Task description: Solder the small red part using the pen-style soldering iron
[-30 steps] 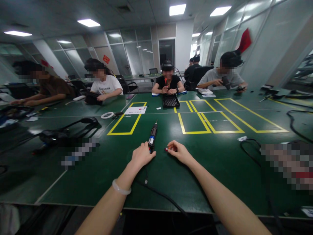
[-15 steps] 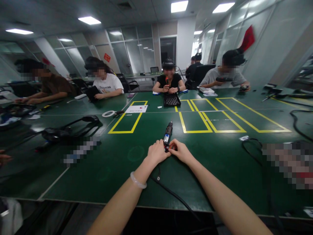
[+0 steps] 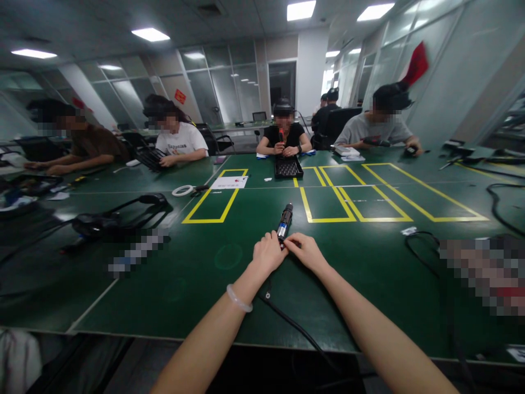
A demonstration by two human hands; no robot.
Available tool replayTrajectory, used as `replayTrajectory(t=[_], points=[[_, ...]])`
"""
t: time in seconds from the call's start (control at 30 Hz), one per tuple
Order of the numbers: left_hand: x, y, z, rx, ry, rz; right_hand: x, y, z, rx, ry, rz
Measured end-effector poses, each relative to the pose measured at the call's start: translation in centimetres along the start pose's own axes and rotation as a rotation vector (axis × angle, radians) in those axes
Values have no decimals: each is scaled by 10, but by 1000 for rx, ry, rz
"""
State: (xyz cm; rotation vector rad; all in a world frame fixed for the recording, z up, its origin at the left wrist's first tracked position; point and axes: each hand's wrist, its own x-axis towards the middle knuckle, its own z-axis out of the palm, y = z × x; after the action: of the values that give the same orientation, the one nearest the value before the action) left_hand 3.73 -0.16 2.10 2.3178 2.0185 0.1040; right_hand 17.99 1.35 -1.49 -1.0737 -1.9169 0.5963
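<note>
In front of me over the green table (image 3: 197, 306) is a slim black tool, which looks like an electric screwdriver (image 3: 284, 225) with its casing opened. A silver cylinder shows in its middle, and its narrow tip points away from me. My left hand (image 3: 268, 254), with a pale bangle (image 3: 239, 299) at the wrist, is closed around the tool's near end. My right hand (image 3: 307, 251) pinches at that same end from the right; whatever lies between its fingertips is too small to make out. A black cable (image 3: 299, 331) runs from beneath my left hand to the near table edge. Beside it shows a small metal ring (image 3: 268, 295).
Yellow tape rectangles (image 3: 332, 221) mark the table beyond my hands. To the left lies a black framed device (image 3: 118, 216), with a roll of tape (image 3: 182, 191) and a paper sheet (image 3: 228, 182) farther off. A black tray (image 3: 288, 168) stands before a co-worker (image 3: 283, 131) opposite.
Both hands and the tool have shifted slightly to the right. On the left, a co-worker has tilted a black tray-like object. At right, another co-worker's drill has dipped a little.
</note>
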Motion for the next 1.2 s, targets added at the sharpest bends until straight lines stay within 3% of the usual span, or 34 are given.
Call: replayTrajectory(t=[0.13, 0.37, 0.7, 0.93, 1.2], points=[[10, 13, 3, -14, 3, 2, 3, 3, -3, 55, 167, 72], [33, 32, 10, -32, -19, 62, 7, 23, -9, 112, 325, 139], [47, 25, 15, -18, 17, 96, 1, 22, -17, 137, 359, 143], [50, -11, 7, 19, 29, 23, 1, 21, -19, 121, 341, 149], [42, -94, -5, 79, -15, -148, 1, 27, -13, 120, 301, 122]])
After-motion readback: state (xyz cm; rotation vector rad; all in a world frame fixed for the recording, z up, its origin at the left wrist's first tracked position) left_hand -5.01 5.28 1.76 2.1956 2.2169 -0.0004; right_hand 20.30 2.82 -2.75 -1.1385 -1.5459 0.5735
